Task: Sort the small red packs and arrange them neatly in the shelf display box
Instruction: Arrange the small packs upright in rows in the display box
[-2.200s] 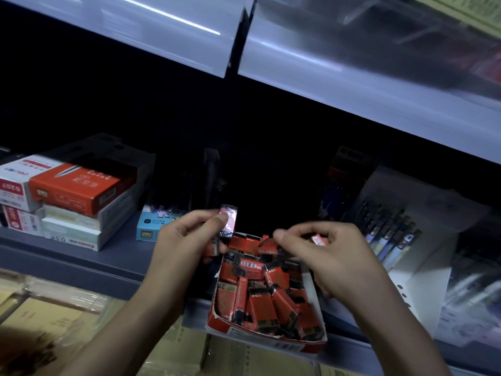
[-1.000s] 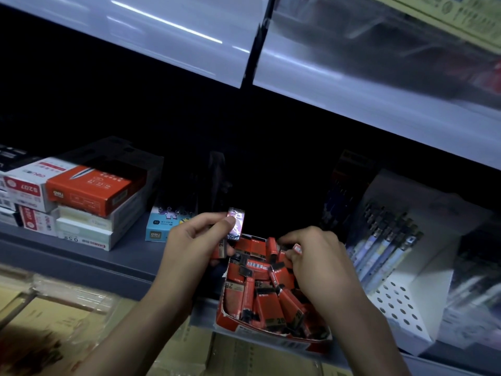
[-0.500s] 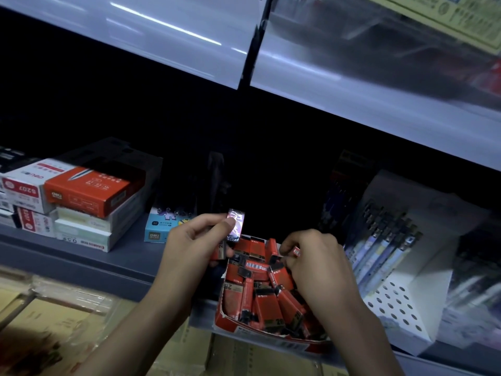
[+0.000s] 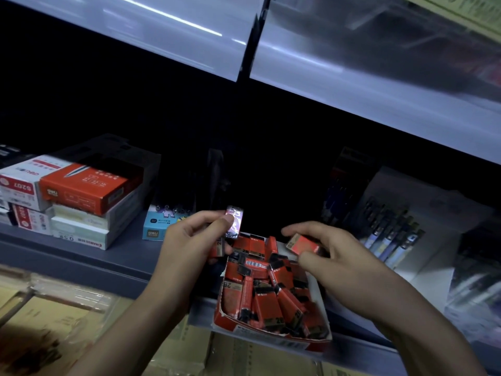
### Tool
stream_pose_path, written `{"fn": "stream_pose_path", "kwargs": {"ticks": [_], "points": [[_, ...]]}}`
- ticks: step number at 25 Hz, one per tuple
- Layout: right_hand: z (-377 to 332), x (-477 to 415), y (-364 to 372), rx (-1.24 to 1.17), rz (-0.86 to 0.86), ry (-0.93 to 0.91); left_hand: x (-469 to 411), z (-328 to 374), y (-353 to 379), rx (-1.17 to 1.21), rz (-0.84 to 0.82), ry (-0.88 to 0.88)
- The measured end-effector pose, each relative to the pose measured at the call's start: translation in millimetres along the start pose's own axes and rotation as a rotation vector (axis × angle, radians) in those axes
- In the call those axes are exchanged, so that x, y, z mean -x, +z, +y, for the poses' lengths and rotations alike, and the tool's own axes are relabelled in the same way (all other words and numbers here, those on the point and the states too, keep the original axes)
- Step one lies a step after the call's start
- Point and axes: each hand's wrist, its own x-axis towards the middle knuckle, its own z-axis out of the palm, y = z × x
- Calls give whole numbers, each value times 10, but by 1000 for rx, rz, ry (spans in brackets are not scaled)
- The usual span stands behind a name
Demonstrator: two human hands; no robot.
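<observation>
A red display box juts over the front edge of the shelf, filled with several small red packs lying jumbled. My left hand is at the box's back left corner and pinches a shiny purplish pack upright between thumb and fingers, with a few red packs held underneath in the same hand. My right hand hovers over the back right of the box and pinches one red pack, lifted clear of the pile.
Stacked red and white boxes and a small blue box stand on the shelf to the left. A white perforated pen holder with several pens stands on the right. An upper shelf overhangs. Wrapped cartons lie below.
My right hand has lifted out of the pile's back corner with one red pack pinched. My left hand has kept its packs in about the same place.
</observation>
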Motion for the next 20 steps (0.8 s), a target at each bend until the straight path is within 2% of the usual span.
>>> {"fn": "stream_pose_path", "kwargs": {"ticks": [3,8,12,17,20], "points": [[13,-16,8,-49,4,-47,5,-3,5,3,6,-3],[105,-238,142,-97,172,41,12,3,17,10,14,0],[48,-327,215,75,225,131,16,11,30,21,9,-6],[41,-374,253,41,290,208,3,6,29,38,5,-22],[63,-395,249,103,326,218,10,4,8,46,-1,-26]]}}
